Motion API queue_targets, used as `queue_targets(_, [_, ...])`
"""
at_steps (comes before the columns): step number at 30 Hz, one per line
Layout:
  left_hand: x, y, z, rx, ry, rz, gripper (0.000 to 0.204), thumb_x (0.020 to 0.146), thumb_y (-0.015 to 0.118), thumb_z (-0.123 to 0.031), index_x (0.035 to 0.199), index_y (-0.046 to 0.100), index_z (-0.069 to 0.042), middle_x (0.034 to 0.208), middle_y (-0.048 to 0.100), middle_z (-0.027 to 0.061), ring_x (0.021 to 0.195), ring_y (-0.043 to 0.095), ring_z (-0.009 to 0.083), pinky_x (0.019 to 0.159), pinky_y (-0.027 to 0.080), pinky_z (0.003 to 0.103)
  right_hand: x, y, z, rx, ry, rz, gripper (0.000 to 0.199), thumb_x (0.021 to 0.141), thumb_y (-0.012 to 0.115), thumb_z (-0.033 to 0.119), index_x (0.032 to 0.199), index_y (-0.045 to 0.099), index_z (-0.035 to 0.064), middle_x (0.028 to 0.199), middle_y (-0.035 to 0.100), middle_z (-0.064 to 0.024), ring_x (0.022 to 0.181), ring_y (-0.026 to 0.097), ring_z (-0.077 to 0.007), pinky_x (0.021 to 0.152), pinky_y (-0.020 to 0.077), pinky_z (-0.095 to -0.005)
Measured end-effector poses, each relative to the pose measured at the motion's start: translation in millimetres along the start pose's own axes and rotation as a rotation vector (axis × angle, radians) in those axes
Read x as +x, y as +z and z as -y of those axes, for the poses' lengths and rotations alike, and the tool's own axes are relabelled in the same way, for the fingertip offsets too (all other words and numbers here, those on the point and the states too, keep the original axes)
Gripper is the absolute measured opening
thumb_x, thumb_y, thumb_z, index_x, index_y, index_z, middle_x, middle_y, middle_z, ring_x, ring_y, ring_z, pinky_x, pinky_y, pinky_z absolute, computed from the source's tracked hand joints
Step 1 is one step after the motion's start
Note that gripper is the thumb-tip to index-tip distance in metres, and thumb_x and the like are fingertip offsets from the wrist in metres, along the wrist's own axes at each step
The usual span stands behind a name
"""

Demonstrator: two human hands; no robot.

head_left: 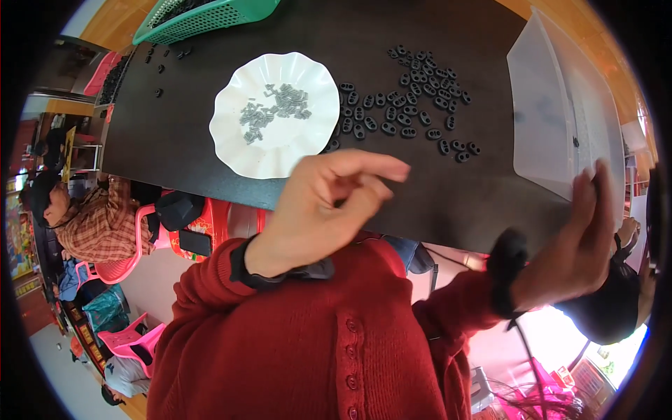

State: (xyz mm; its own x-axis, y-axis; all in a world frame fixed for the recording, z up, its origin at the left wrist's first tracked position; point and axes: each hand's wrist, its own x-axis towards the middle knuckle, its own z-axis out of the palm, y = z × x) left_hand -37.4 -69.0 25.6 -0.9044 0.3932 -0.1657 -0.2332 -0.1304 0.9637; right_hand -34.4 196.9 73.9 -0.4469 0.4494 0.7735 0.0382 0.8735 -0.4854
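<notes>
My left hand (315, 210) hovers at the table's near edge, beside a white scalloped plate (234, 143). Its index finger stretches out and the thumb lies apart from it, with nothing seen between them. Small clear-grey pieces (287, 101) lie on the plate. Right of it, many black oval pieces with two holes (409, 112) are spread over the table. My right hand (574, 252), slightly blurred, reaches up at the near side of a translucent plastic bin (542, 119), fingers stretched. A small black piece (576, 142) shows in the bin, just beyond the fingertips and apart from them.
A green basket (224, 19) of dark pieces stands at the far left of the dark table (476, 203), with a few loose black pieces (161, 68) near it. People sit to the left, one in a plaid shirt (105, 224). Another person (609, 301) is at the right.
</notes>
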Motion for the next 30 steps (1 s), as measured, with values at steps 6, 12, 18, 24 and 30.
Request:
queue_targets(6, [-14,-79,2,0.955,0.179,-0.486,0.022,0.097,0.067,-0.004,0.117,0.076,0.0,0.109,0.074,0.0214,0.085,0.073,0.0317,0.076,0.057,0.038,41,9,-29,-0.221,0.062,0.368,0.031,0.109,0.071,0.017,0.139,0.079,0.0111,0.097,0.082,-0.0058,0.075,0.067,-0.0066,0.068,0.0494,-0.023])
queue_targets(12, [-22,-138,12,1.269,0.089,-0.624,0.029,0.095,0.074,-0.006,0.123,0.072,0.002,0.109,0.073,0.0246,0.087,0.074,0.0396,0.078,0.057,0.047,8,4,12,0.224,0.05,0.295,0.028,0.11,0.07,0.011,0.134,0.079,0.0009,0.106,0.083,-0.0105,0.096,0.075,-0.0124,0.089,0.0565,-0.0247])
queue_targets(18, [-4,-148,20,1.335,0.067,-0.608,0.023,0.093,0.076,-0.004,0.115,0.073,0.003,0.096,0.074,0.0235,0.085,0.073,0.0427,0.078,0.057,0.048,-21,-17,29,0.349,0.326,0.462,0.023,0.107,0.073,0.007,0.127,0.081,-0.0022,0.106,0.083,-0.0123,0.101,0.076,-0.0162,0.097,0.0566,-0.0273])
queue_targets(24, [6,-128,28,1.224,0.074,-0.632,0.02,0.094,0.073,-0.003,0.112,0.076,0.004,0.088,0.076,0.0244,0.081,0.076,0.0394,0.075,0.058,0.045,-43,1,4,0.338,0.345,0.661,0.021,0.099,0.079,0.005,0.119,0.083,-0.0007,0.096,0.083,-0.0127,0.093,0.076,-0.0136,0.09,0.0563,-0.0273])
queue_targets(30, [8,-113,26,1.063,0.106,-0.665,0.024,0.098,0.069,-0.006,0.117,0.078,0.004,0.092,0.079,0.0235,0.076,0.077,0.0348,0.074,0.059,0.039,-62,31,-11,0.228,-0.054,0.921,0.023,0.096,0.076,0.01,0.116,0.081,0.0011,0.102,0.078,-0.0201,0.091,0.073,-0.0397,0.085,0.0553,-0.0395])
